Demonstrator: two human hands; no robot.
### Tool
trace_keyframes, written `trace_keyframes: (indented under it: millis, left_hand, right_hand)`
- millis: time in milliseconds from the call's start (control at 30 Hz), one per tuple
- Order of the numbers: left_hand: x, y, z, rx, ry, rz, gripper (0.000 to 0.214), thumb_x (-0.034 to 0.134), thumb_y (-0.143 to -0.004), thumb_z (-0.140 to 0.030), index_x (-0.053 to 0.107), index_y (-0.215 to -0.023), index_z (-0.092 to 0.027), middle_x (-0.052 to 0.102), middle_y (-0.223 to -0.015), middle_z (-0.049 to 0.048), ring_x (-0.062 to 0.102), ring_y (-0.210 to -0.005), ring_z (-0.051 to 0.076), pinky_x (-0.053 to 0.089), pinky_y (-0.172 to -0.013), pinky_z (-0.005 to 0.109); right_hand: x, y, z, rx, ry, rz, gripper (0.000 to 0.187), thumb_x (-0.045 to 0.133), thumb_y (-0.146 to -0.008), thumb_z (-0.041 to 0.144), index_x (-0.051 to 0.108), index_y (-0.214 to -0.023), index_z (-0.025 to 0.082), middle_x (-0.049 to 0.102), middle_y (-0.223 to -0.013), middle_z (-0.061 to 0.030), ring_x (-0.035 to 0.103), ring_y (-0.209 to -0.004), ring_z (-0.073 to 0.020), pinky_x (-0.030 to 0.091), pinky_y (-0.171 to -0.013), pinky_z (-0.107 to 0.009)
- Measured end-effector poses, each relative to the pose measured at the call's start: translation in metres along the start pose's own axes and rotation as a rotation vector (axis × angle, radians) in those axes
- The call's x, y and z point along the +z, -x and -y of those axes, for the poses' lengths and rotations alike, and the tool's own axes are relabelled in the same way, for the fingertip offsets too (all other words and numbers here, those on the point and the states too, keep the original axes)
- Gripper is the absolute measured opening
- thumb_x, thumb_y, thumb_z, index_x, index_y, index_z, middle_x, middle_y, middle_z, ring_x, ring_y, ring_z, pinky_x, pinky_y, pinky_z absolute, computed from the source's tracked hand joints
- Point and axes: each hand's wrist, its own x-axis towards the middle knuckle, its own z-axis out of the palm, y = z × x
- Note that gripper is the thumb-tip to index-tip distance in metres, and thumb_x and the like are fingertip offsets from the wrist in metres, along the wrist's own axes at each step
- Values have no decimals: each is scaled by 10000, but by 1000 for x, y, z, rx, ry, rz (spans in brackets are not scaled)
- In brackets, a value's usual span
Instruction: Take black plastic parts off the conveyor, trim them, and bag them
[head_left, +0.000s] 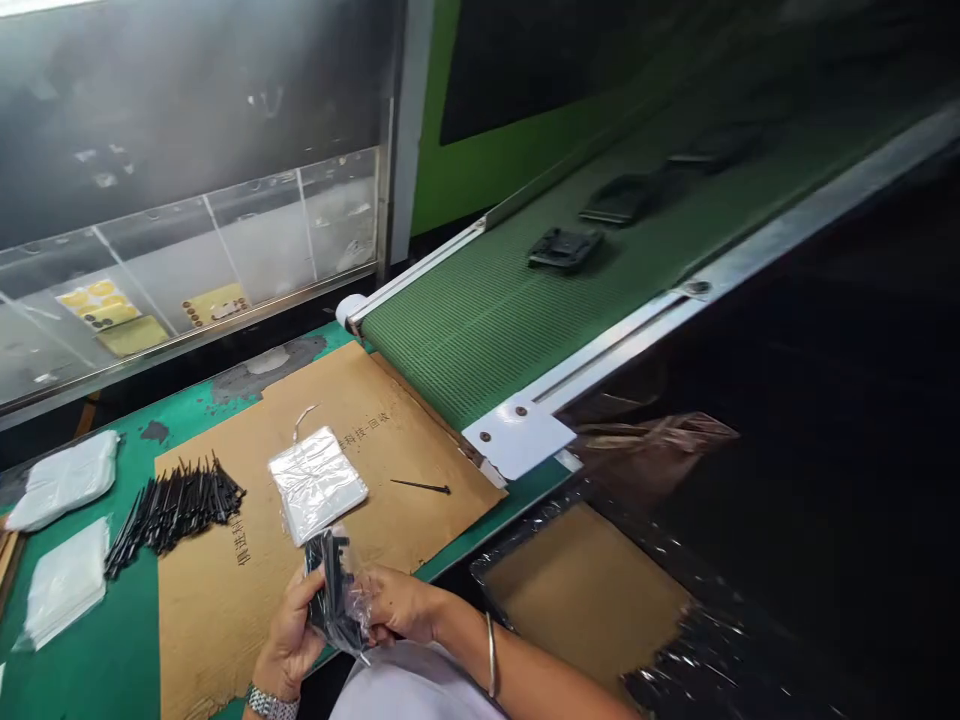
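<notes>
Low at the front edge of the table, both of my hands grip black plastic parts partly wrapped in a clear plastic bag. My left hand is closed on the near left side, thumb lying along the black part. On the right, my right hand pinches the clear film; some of its fingers are hidden behind the bundle. Just beyond them lies a stack of flat clear bags on a cardboard sheet. A single thin black plastic piece rests to the right of that stack.
A pile of thin black pieces lies left, beside white bag stacks on the green table. A green conveyor belt slopes down from upper right, carrying black molded parts. Below right stands a lined box.
</notes>
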Motion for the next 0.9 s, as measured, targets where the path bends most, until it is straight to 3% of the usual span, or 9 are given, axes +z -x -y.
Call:
trace_keyframes:
  millis: [100,233,400,500,600,733,833,900]
  left_hand:
    - [5,3,3,-54,-319,125,296,769,-551,-327,667,-746,-128,669,-637,45,598,-553,169,492,-552,275]
    - [10,-17,4,114,-679,173,410,740,-536,-456,673,-788,-139,695,-746,68,621,-768,243,493,-700,306]
    - [28,-54,24,239,-1081,339,393,717,-542,-482,659,-738,-145,692,-718,85,622,-738,257,491,-701,319]
    - [46,-64,50,299,-1150,349,414,711,-537,-493,646,-756,-147,686,-733,100,622,-768,276,485,-710,335]
    - [59,-70,69,205,-1125,380,537,731,-483,-506,617,-857,-138,678,-815,122,614,-831,292,487,-709,341]
    - [62,-81,69,22,-1086,311,688,712,-479,-546,534,-1015,-154,645,-966,143,587,-939,285,475,-742,343]
    - [56,-89,64,-111,-1056,259,696,704,-486,-557,509,-1038,-179,644,-975,131,604,-900,272,469,-730,346]
    - [52,-92,65,-114,-1027,214,653,696,-502,-553,519,-1018,-193,656,-930,115,617,-851,259,462,-709,336]
  right_hand:
    - [-2,2,-10,-14,-161,-165,167,650,-528,263,543,-508,137,455,-360,62,389,-297,-56,277,-327,-160]
    - [-14,15,-21,-99,-413,-332,149,643,-504,215,591,-612,127,513,-459,37,468,-387,-80,381,-423,-203]
    - [-24,52,-38,-254,-621,-482,274,703,-519,255,619,-744,124,591,-637,-5,526,-553,-112,415,-546,-249]
    - [-30,66,-52,-336,-681,-704,360,772,-463,156,625,-791,130,588,-633,25,496,-550,-94,373,-529,-214]
    - [-48,77,-74,-374,-793,-977,292,754,-568,215,611,-812,143,585,-638,33,506,-544,-94,378,-517,-211]
    - [-83,109,-120,-314,-986,-1394,217,537,-831,341,557,-929,148,590,-784,1,559,-634,-99,456,-582,-239]
    - [-100,142,-158,-214,-1032,-1671,242,474,-879,331,536,-1009,137,581,-923,-37,572,-736,-123,497,-643,-289]
    - [-103,163,-179,-191,-980,-1832,249,477,-879,318,526,-1056,149,569,-1006,-54,574,-810,-143,506,-690,-320]
